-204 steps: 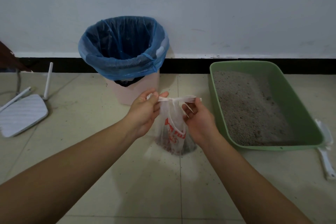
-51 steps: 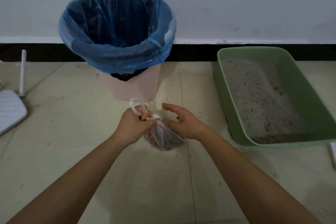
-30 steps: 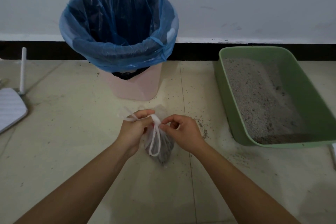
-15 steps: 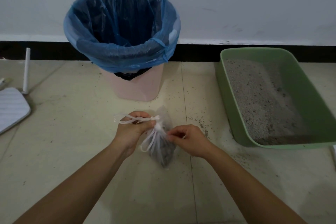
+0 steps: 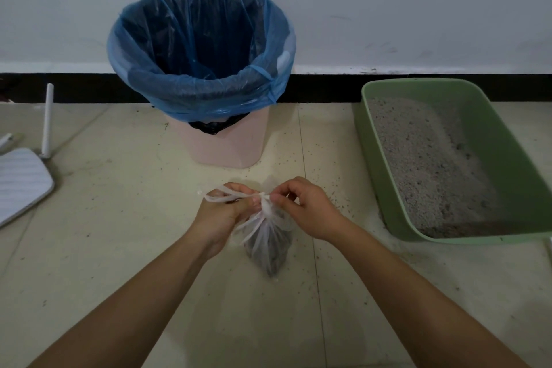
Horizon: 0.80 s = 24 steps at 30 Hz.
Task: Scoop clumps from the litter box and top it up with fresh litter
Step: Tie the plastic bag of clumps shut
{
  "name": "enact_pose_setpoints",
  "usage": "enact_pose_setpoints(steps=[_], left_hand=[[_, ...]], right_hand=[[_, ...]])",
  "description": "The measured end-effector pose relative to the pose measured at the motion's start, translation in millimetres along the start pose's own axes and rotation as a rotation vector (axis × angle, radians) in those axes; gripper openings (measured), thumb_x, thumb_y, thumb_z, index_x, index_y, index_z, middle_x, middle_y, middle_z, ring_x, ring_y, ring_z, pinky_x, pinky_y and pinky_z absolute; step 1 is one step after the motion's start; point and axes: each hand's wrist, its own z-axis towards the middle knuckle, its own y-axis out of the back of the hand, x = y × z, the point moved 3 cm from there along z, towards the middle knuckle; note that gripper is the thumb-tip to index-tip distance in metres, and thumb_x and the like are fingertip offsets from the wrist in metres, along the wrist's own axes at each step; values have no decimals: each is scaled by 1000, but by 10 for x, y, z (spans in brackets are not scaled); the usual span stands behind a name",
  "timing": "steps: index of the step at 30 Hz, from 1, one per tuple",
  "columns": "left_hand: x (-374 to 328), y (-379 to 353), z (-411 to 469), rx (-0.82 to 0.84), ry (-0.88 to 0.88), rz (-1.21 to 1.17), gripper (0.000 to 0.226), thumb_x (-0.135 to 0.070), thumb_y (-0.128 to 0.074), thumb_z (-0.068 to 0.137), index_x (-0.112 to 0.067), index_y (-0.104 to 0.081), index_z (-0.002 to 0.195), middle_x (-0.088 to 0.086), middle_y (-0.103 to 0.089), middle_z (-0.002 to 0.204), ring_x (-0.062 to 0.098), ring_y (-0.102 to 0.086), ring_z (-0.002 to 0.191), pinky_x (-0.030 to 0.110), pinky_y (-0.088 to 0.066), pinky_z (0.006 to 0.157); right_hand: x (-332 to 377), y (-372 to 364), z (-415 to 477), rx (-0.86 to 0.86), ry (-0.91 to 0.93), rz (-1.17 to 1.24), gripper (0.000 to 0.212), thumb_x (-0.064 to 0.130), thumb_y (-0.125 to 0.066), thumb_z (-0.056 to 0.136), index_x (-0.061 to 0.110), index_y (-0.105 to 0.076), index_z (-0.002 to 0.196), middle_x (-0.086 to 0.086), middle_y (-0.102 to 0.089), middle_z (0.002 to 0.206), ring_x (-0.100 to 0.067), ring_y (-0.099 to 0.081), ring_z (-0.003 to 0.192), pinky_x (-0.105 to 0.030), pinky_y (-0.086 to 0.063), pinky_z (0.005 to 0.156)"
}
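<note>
A small clear plastic bag (image 5: 268, 245) with dark clumps inside hangs between my hands above the tiled floor, its neck knotted. My left hand (image 5: 221, 212) pinches one white handle strand, which runs out to the left of the knot. My right hand (image 5: 304, 206) pinches the bag's strands right at the knot. The green litter box (image 5: 513, 158) sits on the floor to the right, holding grey litter banked toward its far left side. A pink bin with a blue liner (image 5: 203, 69) stands against the wall just beyond my hands.
A white router (image 5: 21, 179) with upright antennas lies on the floor at the left edge. Scattered litter grains dot the tiles (image 5: 343, 206) between the bag and the litter box. A black skirting strip runs along the white wall.
Over the last second my hands drew the handle strands apart and the knot closed up at the bag's neck. My right hand rose back to the knot.
</note>
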Motion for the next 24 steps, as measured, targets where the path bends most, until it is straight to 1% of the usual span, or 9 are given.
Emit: enact_pose_setpoints(steps=[2,4,6,8,10,13,17,20,24], left_hand=[[-43,-60,9,31,40,-75,5,-4,-59,93,1,-60,93,17,-67,92,27,-68,86,37,-56,77],[-92,-90,34,-9,110,-251,22,-18,-46,102,-5,-58,88,12,-70,94,21,-68,88,35,-53,77],[-158,-92,74,-39,147,-401,38,-29,-34,105,-12,-54,77,8,-69,80,21,-67,86,35,-50,79],[-190,-116,100,-64,159,-522,44,-33,-31,106,-15,-46,68,3,-52,59,20,-59,66,38,-50,83],[-200,-159,101,-129,187,-587,45,-33,-33,105,-17,-38,64,-1,-30,51,16,-37,50,38,-51,80],[-203,-122,92,-243,200,-451,41,-28,-35,105,-19,-33,65,-3,-22,49,14,-24,46,34,-44,66],[-132,-18,98,-279,234,-233,38,-22,-34,103,-20,-31,66,-5,-23,47,12,-22,40,31,-40,58],[-125,-51,128,-265,237,-134,34,-20,-34,102,-19,-34,68,-3,-25,50,13,-25,42,33,-41,61],[-59,84,136,-283,244,3,31,-23,-38,102,-13,-48,75,5,-48,63,21,-48,62,35,-47,70]], right_hand=[[21,18,-13,34,38,-133,13,36,-52,100,28,-62,100,9,-56,104,-5,-55,88,-18,-44,78],[69,55,-17,40,96,-323,23,37,-46,102,21,-62,108,5,-55,106,-10,-55,90,-23,-44,80],[161,107,-9,10,161,-488,31,40,-42,104,18,-62,113,1,-57,108,-15,-55,91,-27,-44,82],[286,138,-16,-36,256,-714,37,40,-35,105,15,-60,114,-2,-59,108,-18,-56,93,-32,-45,84],[432,121,-61,-101,407,-973,36,35,-31,106,12,-57,112,-6,-57,105,-21,-55,90,-35,-44,83],[522,10,-150,5,495,-1286,23,24,-36,102,10,-53,109,-8,-52,100,-21,-45,82,-36,-41,79],[295,44,-135,156,258,-1485,30,28,-45,98,8,-49,121,-12,-52,109,-24,-50,95,-39,-41,89],[236,25,-91,193,140,-1492,31,31,-47,98,9,-47,120,-11,-53,109,-24,-51,96,-38,-39,88],[116,91,-71,85,-25,-954,31,41,-41,99,14,-47,114,-7,-54,108,-19,-54,83,-33,-46,72]])
